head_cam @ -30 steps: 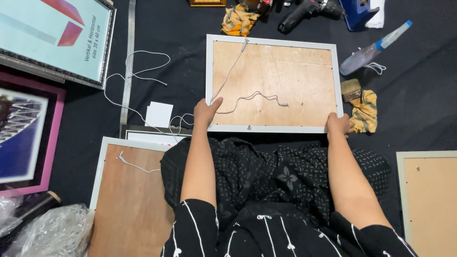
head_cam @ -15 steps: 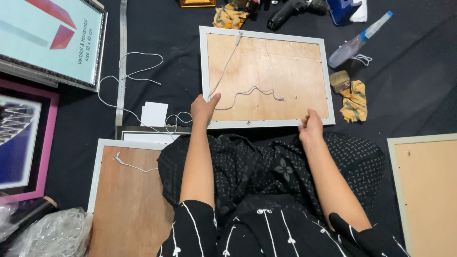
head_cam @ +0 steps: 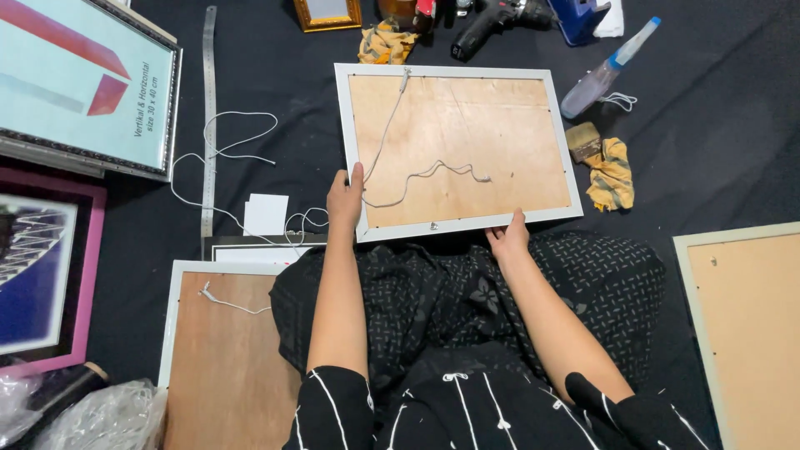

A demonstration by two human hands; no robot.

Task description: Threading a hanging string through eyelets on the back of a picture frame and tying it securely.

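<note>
A white picture frame (head_cam: 457, 146) lies face down in front of me on the black cloth, its brown wooden back up. A loose white string (head_cam: 421, 177) is fixed at the top edge and trails across the board. My left hand (head_cam: 344, 198) grips the frame's lower left corner. My right hand (head_cam: 507, 239) holds the near edge, right of the middle. My knees in black patterned cloth sit just under the frame.
A second face-down frame (head_cam: 218, 358) lies at my left knee, a third (head_cam: 750, 325) at the right. Framed prints (head_cam: 79, 87) and a pink frame (head_cam: 46, 283) line the left. A metal ruler (head_cam: 208, 125), cord, spray bottle (head_cam: 604, 71), drill (head_cam: 492, 21), brush and yellow rags lie around.
My right hand slid left along the near edge, from the lower right corner toward the middle. The frame has turned slightly. My left hand kept its hold.
</note>
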